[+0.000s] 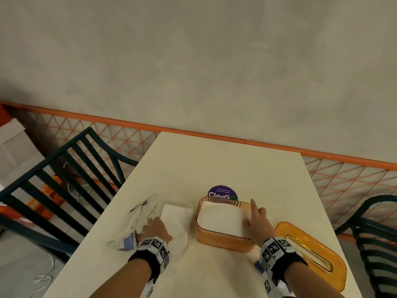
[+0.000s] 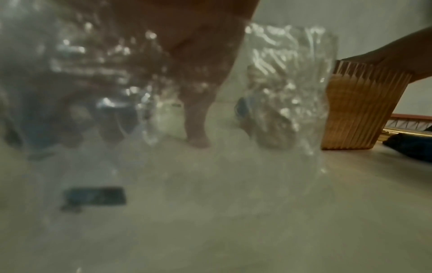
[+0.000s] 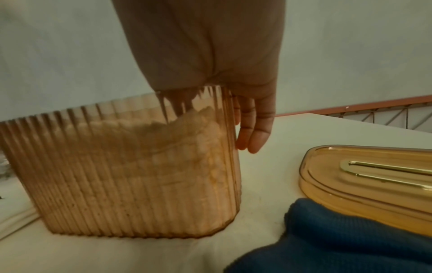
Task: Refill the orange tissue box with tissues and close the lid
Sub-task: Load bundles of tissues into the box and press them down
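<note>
The orange tissue box [image 1: 225,237] stands mid-table, tissues [image 1: 221,218] inside, lid [image 1: 311,254] lying off to its right. The right hand [image 1: 256,222] presses the stack with straight fingers; the left hand [image 1: 155,230] rests flat on the plastic wrapper [image 1: 137,216]. Tissues standing proud could jam the lid.

From your seat, the tissue box [image 1: 223,239] sits at twelve, its lid [image 1: 311,254] at three, loose tissues [image 1: 176,220] at nine.
</note>
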